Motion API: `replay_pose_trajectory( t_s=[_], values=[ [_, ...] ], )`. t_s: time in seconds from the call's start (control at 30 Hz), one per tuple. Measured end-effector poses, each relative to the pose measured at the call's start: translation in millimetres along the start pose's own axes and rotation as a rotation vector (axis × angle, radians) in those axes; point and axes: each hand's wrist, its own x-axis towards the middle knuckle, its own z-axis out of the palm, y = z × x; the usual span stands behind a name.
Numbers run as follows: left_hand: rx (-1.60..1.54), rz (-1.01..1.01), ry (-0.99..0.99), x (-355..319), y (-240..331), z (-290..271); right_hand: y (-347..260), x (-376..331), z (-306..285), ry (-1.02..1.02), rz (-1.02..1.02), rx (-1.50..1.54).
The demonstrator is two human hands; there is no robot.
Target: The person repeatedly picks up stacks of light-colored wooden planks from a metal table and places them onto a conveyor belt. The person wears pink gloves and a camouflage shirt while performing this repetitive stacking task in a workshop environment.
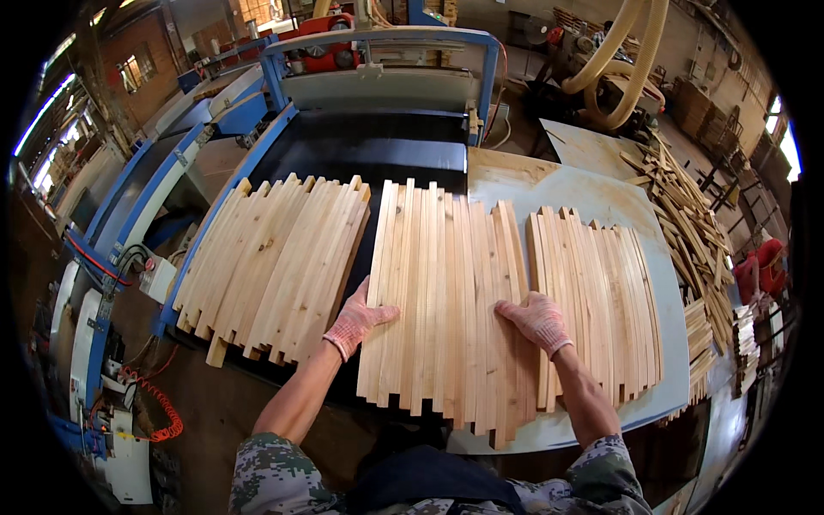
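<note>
A middle row of pale wooden strips [429,292] lies side by side, its ends uneven, partly over a dark conveyor belt [352,142] and partly over a light sheet-topped table. My left hand [357,321], in a pinkish knit glove, grips this row's left edge with the thumb on top. At the right edge my right hand [541,323], gloved alike, presses in with its thumb across the outer strips; its other fingers are partly hidden. Another row of strips [279,262] lies to the left, and a third row [601,300] is just right of my right hand.
A blue machine frame [382,36] spans the belt's far end. The pale table [592,202] extends to the right, with a heap of offcuts [687,219] beyond it. Thick hoses [639,69] hang at the back right. A coiled orange air hose [167,412] is at lower left.
</note>
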Motion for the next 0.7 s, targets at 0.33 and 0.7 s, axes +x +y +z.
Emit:
replay_pose_trajectory(
  t_s=[0.33,0.7],
  values=[
    [1.502,-0.407,-0.292,32,69,-34,-30,0,71,0.019,0.217,-0.048],
    [1.583,0.423,-0.136,14,23,-3,-62,0,96,0.015,0.052,0.075]
  ],
)
